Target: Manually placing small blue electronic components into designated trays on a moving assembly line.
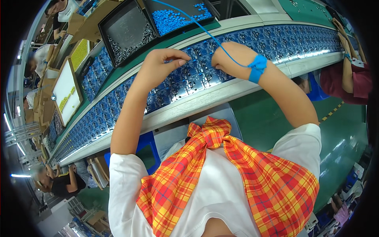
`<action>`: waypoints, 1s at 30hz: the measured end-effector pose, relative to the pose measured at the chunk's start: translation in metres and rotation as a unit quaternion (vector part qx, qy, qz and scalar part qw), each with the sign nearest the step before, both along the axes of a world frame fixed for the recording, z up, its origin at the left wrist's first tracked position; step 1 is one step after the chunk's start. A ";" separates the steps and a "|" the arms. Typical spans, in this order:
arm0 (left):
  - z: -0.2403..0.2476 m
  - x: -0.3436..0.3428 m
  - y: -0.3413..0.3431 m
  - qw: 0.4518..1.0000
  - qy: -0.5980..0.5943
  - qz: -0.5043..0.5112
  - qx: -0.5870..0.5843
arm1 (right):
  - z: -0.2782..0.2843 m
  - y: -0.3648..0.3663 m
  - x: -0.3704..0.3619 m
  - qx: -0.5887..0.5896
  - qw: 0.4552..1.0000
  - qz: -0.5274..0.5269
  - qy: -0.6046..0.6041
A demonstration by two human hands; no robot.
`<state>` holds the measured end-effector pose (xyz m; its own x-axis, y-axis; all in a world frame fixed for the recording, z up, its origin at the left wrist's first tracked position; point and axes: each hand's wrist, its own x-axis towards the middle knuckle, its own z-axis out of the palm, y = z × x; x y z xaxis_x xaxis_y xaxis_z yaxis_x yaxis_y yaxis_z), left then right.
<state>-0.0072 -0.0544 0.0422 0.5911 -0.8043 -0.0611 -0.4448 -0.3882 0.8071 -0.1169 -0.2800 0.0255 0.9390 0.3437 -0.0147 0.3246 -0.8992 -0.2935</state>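
Note:
A long row of blue circuit boards fills the conveyor line in front of me. My left hand hovers over the boards, thumb and forefinger drawn into a pinch; whatever sits between the tips is too small to make out. To its right, my right hand is curled down low over the boards, and its fingertips are mostly hidden behind the knuckles. A blue wrist strap circles my right wrist, with a blue cord running up and away from it.
Beyond the line stand a black tray of small dark cylindrical parts and another black tray of small blue parts. A white board with yellow parts lies at the left. Another person's arms reach over the line at far right.

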 end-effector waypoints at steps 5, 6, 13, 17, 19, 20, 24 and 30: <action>-0.007 -0.007 -0.005 0.998 0.055 -0.001 0.019 | 0.020 -0.010 0.044 0.127 0.989 -0.029 -0.076; -0.006 -0.011 -0.009 0.998 0.053 -0.006 0.020 | 0.009 -0.017 0.063 0.169 0.977 -0.053 -0.116; -0.016 -0.035 -0.027 0.998 0.049 -0.027 0.006 | -0.023 0.004 0.140 0.054 0.977 -0.116 -0.169; -0.013 -0.047 -0.034 0.973 -0.193 -0.128 -0.004 | -0.033 0.012 0.157 0.112 0.974 -0.155 -0.121; -0.015 -0.048 -0.035 0.969 -0.204 -0.140 0.007 | -0.036 0.008 0.159 0.139 0.972 -0.149 -0.120; -0.016 -0.049 -0.035 0.965 -0.215 -0.150 0.016 | -0.038 0.005 0.160 0.164 0.969 -0.142 -0.120; -0.016 -0.049 -0.034 0.955 -0.238 -0.177 0.031 | -0.043 0.004 0.158 0.209 0.958 -0.131 -0.144; -0.019 -0.050 -0.036 0.944 -0.250 -0.216 0.019 | -0.055 0.001 0.162 0.288 0.926 -0.152 -0.190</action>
<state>-0.0569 -0.0904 0.0236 0.1711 -0.9796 0.1056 -0.8895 -0.1074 0.4442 0.0454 -0.2787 -0.0299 0.8936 -0.0894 0.4398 0.2600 -0.6957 -0.6696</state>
